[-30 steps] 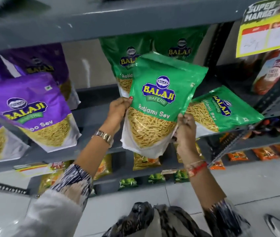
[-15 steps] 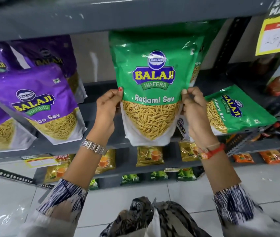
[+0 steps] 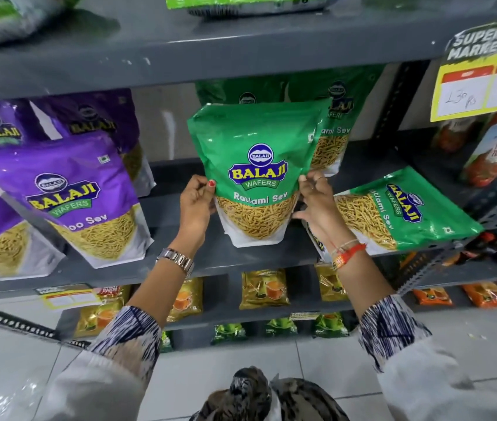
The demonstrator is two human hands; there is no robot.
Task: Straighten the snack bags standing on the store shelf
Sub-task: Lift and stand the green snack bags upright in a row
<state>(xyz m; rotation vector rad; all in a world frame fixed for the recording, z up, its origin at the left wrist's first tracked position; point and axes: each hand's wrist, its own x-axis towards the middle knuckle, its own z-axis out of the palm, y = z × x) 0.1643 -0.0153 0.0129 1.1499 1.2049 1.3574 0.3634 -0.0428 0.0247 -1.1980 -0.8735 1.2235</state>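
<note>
Both hands, left hand and right hand, pinch the green bag by its sides, upright mid-shelf near the front edge. Let go carelessly and it could topple forward, being top-heavy.

On the shelf, one bag stands between purple bags at left and a lying bag at right
</note>
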